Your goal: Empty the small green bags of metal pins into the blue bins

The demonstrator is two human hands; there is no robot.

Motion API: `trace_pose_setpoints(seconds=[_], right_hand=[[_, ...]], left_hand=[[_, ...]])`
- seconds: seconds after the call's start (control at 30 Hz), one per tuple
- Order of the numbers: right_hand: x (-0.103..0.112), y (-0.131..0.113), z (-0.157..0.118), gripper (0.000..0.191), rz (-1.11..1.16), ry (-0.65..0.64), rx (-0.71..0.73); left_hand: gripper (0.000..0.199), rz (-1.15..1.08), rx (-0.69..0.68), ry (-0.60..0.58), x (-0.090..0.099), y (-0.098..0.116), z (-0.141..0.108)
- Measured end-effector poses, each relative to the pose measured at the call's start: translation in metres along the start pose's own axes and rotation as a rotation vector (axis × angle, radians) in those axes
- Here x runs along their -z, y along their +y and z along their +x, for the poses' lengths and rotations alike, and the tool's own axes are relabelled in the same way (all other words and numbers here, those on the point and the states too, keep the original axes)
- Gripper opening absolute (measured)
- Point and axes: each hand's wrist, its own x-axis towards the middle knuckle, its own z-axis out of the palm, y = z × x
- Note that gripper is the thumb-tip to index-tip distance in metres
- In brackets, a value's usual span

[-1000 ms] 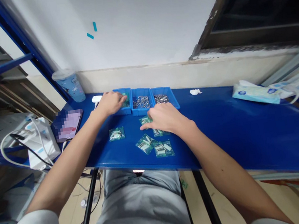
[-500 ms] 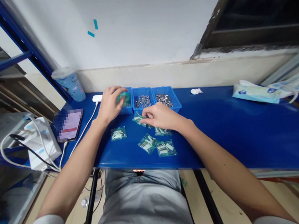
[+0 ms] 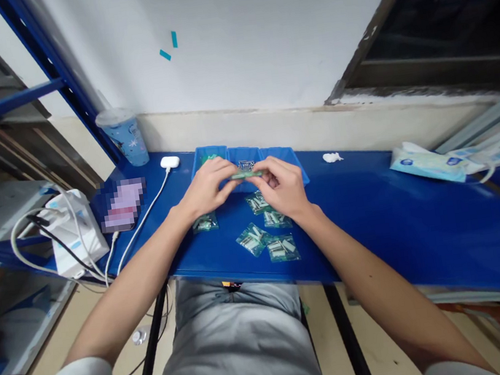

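My left hand (image 3: pixel 207 187) and my right hand (image 3: pixel 283 186) meet above the blue table (image 3: pixel 399 222), both pinching a small green plastic bag (image 3: pixel 245 176) held flat between them. Behind the hands stand three small blue bins (image 3: pixel 245 156); the middle one shows metal parts, mostly hidden by my fingers. Several filled green bags (image 3: pixel 266 238) lie on the table under and in front of my hands, one more (image 3: pixel 205 222) below my left wrist.
A blue cup (image 3: pixel 126 136) stands at the back left by a blue shelf post. A phone (image 3: pixel 122 203), white charger (image 3: pixel 170 161) with cable, and a white power box (image 3: pixel 75 234) lie left. A white scrap (image 3: pixel 332 156) and tissue packs (image 3: pixel 427 160) lie right.
My left hand left the left bin with a green bag and came to the middle. My right hand rose from the table's bags to grip the same bag.
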Motion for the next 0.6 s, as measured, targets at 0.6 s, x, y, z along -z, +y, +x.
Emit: trace_pose_setpoints(seconds=[0.6], right_hand=[[-0.0056, 0.0082, -0.0009, 0.01, 0.013, -0.179, -0.01]], left_hand=[[0.015, -0.042, 0.095, 0.029, -0.0019, 0.002, 0.0013]])
